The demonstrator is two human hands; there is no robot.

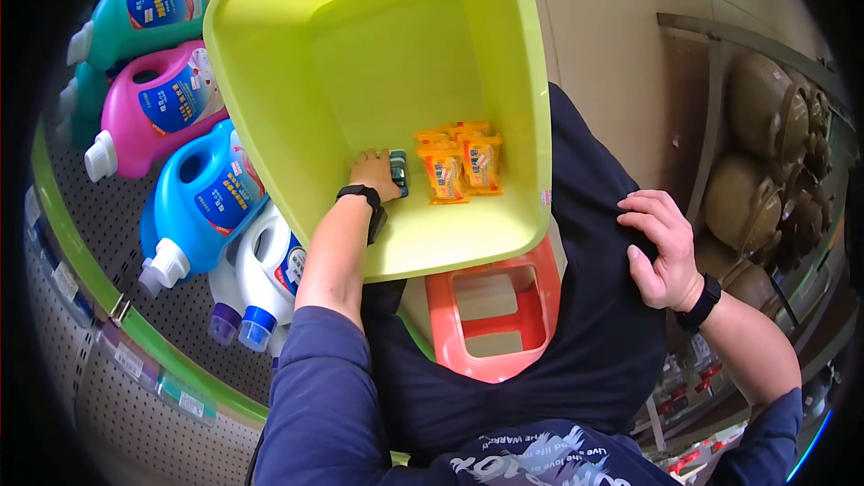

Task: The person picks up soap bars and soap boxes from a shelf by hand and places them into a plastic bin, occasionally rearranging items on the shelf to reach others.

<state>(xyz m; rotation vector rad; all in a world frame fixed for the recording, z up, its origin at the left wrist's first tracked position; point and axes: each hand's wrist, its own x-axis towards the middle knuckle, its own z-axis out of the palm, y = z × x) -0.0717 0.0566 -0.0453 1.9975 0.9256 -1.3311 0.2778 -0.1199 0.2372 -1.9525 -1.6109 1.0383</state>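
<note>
A large lime-green plastic tub (396, 36) stands tilted in front of me. Inside it, my left hand (374, 174) is closed against a small dark green packet (398, 173), with part of the packet hidden by the fingers. To its right several orange-yellow wrapped packs (461, 165) sit grouped on the tub's inner surface. My right hand (661, 247) hovers over or rests on my dark-clothed leg, fingers apart and slightly bent, holding nothing. Both wrists wear black bands.
Big detergent bottles in teal (148, 13), pink (162, 103), blue (207, 193) and white (270, 256) crowd the green-edged shelf (144, 328) at left. A coral-red plastic stool (495, 364) sits below the tub. Brown lidded pots (760, 108) fill the right rack.
</note>
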